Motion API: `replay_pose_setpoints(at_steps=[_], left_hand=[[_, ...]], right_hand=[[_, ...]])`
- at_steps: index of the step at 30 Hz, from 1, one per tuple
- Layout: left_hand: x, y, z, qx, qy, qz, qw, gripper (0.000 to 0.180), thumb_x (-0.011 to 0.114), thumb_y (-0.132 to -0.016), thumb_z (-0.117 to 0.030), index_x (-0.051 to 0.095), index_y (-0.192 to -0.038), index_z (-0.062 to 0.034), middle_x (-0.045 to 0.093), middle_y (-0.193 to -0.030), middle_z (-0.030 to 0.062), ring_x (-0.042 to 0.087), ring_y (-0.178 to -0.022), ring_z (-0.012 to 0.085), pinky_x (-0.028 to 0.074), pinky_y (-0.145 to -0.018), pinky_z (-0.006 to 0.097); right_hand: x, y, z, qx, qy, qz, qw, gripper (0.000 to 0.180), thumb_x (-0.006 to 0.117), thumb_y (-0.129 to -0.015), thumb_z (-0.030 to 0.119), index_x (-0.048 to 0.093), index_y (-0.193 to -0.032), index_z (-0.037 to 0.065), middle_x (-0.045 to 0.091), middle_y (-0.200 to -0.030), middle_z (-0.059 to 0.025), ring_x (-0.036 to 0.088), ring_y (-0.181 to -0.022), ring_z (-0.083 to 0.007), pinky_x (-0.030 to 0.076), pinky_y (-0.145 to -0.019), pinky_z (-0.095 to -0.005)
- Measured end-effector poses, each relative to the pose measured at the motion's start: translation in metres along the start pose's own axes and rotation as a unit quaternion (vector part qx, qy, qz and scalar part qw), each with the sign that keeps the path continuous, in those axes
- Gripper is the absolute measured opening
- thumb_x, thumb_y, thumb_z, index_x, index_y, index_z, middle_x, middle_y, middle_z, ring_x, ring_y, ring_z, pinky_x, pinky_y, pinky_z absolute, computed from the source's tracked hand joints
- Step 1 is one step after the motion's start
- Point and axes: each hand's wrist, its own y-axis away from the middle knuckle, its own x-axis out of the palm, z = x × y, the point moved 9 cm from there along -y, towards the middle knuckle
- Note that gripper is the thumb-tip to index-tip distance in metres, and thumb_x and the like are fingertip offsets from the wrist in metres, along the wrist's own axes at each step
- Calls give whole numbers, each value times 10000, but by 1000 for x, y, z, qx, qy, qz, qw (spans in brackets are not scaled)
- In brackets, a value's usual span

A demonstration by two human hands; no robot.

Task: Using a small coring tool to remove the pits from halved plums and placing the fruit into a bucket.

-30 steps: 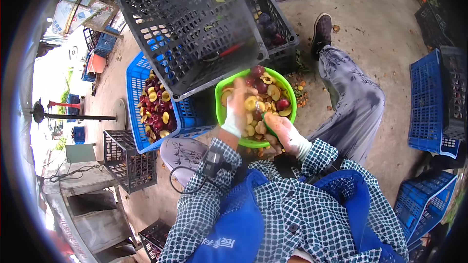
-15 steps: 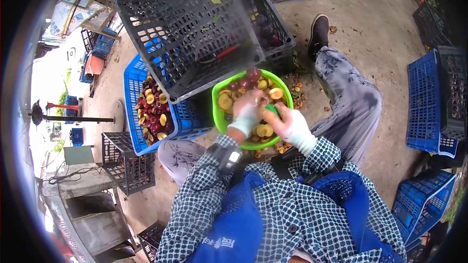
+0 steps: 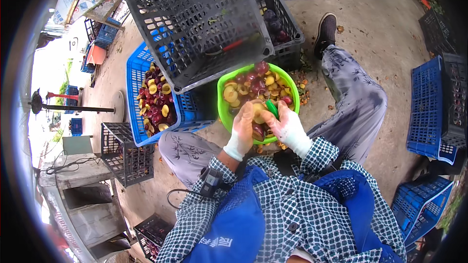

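Observation:
A green bowl rests on my lap, filled with halved yellow-fleshed plums and whole dark red ones. My left hand, in a white glove, grips a plum over the bowl's near rim. My right hand, also gloved, holds a small green-handled knife against that plum. Both hands meet over the near edge of the bowl.
A blue crate of cut plums lies at my left knee. A dark grey crate is tilted over it, with another dark crate of whole plums behind the bowl. More blue crates stand at right, dark ones at left.
Both hands rose from among the fruit in the bowl and came together at its near rim; the left now holds a plum with the knife on it.

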Motion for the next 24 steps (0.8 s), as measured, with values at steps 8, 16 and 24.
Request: replay_pose_setpoints(at_steps=[8, 16, 24], left_hand=[[-18, -5, -3, -18, -28, -46, 998, 591, 380, -1067, -554, 608, -1263, -45, 675, -1044, 17, 619, -880, 72, 481, -687, 205], [-21, -3, -9, 4, -122, -59, 991, 650, 381, -1048, -604, 624, -1164, -13, 668, -1020, 45, 611, -916, 116, 493, -818, 258], [-21, -8, -3, -13, -134, -6, 991, 668, 367, -1044, -615, 633, -1086, -4, 675, -915, 57, 615, -851, 129, 504, -810, 268]], right_hand=[[4, 11, 25, -37, 160, 81, 983, 345, 605, -950, 398, 677, -989, 63, 692, -808, -215, 681, -764, -420, 547, -696, -504], [12, 9, 12, 8, 83, 134, 988, 381, 589, -964, 387, 666, -970, 14, 691, -844, -246, 682, -795, -424, 539, -714, -484], [29, 25, 9, 191, -141, 332, 913, 385, 501, -1017, 403, 611, -977, 36, 597, -653, -79, 576, -519, -223, 450, -472, -341]])
